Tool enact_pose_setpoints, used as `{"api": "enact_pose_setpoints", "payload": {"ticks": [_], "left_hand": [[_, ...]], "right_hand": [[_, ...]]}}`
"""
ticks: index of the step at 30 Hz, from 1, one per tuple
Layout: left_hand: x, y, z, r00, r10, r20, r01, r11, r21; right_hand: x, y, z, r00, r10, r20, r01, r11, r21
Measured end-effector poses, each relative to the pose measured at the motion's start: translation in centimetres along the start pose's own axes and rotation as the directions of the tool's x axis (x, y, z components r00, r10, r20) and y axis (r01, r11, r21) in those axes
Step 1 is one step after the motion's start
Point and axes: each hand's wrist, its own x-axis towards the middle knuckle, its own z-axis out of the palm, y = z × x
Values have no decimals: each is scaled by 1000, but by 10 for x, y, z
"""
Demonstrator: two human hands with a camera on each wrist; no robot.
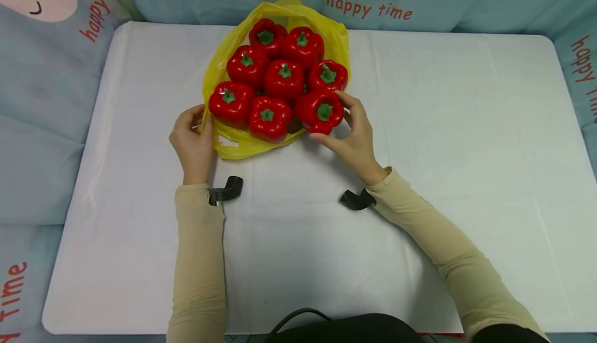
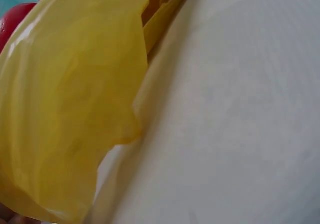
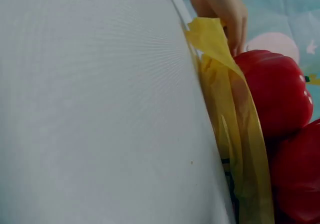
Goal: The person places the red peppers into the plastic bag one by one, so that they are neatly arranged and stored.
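Observation:
A yellow plastic bag point(image 1: 254, 148) lies spread open at the back of the table, holding several glossy red bell peppers point(image 1: 284, 91) with green stems facing up. At the bag's left edge, my left hand point(image 1: 193, 143) pinches the plastic between thumb and fingers. My right hand point(image 1: 356, 143) grips the front-right bell pepper point(image 1: 308, 109), thumb at its front and fingers at its far right side. Yellow plastic point(image 2: 75, 94) fills much of the left wrist view. In the right wrist view, the bag's rim point(image 3: 255, 149) stands beside two peppers; the right hand is out of sight there.
The white-covered table point(image 1: 466, 177) extends to both sides and in front of the bag. Blue cloth point(image 1: 298, 1) with "happy time" print hangs along the back and sides. Black wrist mounts point(image 1: 227, 190) stick out from both wrists, and a dark cable point(image 1: 298, 312) curves at the front edge.

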Motion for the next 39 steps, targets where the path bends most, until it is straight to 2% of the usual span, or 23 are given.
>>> {"api": "enact_pose_setpoints", "payload": {"ticks": [6, 12, 24, 28, 39], "left_hand": [[1, -1, -1, 1000, -9, -5, 9, 1000, -7], [0, 0, 0, 1000, -14, -8, 14, 1000, -6], [-1, 2, 0, 1000, -6, -15, 6, 1000, -21], [-1, 1, 0, 1000, -1, -14, 1, 1000, -19], [-1, 1, 1, 1000, 3, -16, -3, 1000, -16]], "right_hand": [[-1, 8, 1, 999, -38, 3, 38, 997, -64], [0, 7, 2, 999, -35, 20, 38, 988, -151], [9, 3, 5, 997, -40, 70, 62, 933, -355], [10, 3, 5, 997, -29, 77, 56, 922, -382], [9, 2, 1, 992, -5, 126, 54, 920, -389]]}}
